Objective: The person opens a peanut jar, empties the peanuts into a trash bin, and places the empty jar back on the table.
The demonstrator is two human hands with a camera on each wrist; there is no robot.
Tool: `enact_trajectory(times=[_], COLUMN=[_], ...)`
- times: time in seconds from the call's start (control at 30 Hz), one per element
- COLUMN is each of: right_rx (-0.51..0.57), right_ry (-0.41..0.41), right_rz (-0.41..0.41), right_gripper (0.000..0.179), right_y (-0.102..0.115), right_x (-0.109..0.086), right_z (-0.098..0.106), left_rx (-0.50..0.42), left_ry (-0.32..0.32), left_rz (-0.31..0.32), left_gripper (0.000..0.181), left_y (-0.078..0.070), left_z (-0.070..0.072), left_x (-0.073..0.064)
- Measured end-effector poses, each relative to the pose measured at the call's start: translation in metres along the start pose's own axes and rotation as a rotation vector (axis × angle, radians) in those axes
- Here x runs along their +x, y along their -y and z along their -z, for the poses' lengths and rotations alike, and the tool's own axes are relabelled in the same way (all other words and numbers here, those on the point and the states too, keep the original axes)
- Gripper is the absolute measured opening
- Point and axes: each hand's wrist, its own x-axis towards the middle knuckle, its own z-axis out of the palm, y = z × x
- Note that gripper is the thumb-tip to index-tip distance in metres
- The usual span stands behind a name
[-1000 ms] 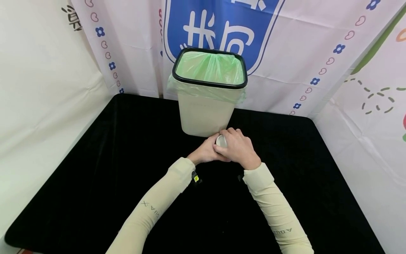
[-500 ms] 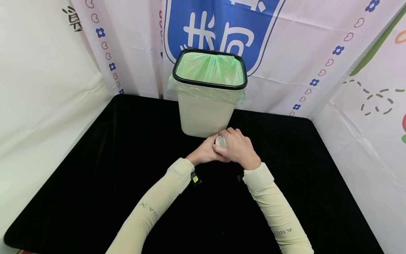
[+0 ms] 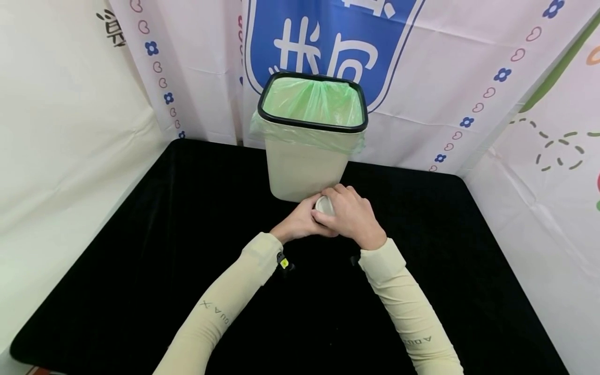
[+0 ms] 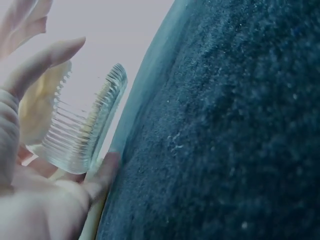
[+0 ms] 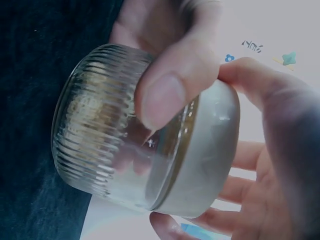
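Observation:
Both hands are together around a ribbed clear glass jar with a pale round lid, just in front of the bin's base. My left hand grips the glass body from the left; its fingers wrap the ribbed side in the left wrist view. From above, my right hand curls its fingers and thumb around the lid. Through the glass in the right wrist view, a pale yellowish clump shows near the jar's bottom. The jar's body is mostly hidden by the hands in the head view. The black table surface lies close beneath it.
A cream bin with a black rim and a green bag liner stands at the back middle of the black table. Printed white curtains enclose the back and both sides.
Both hands, still around the jar and its lid, have shifted slightly left. The left forearm has moved a little left too. Their hold looks the same.

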Motion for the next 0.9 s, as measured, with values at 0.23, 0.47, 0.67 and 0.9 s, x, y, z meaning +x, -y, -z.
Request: enact_trajectory(times=[0.23, 0.47, 0.67, 0.9], right_rx=[0.001, 0.021, 0.040, 0.036], right_ry=[-0.059, -0.139, -0.188, -0.214], right_rz=[0.023, 0.060, 0.090, 0.142], right_gripper=[0.048, 0.045, 0.041, 0.042], right_y=[0.008, 0.017, 0.024, 0.033], right_x=[-0.001, 0.001, 0.003, 0.004], right_z=[0.004, 0.010, 0.017, 0.020], left_rx=[-0.039, -0.064, -0.087, -0.109], left_ry=[-0.003, -0.040, -0.067, -0.107], left_rz=[-0.019, -0.049, -0.071, -0.064], left_gripper=[0.095, 0.095, 0.093, 0.097], left_y=[-0.005, -0.011, -0.018, -0.021], left_z=[0.005, 0.011, 0.014, 0.016], left_x=[-0.008, -0.015, -0.021, -0.025])
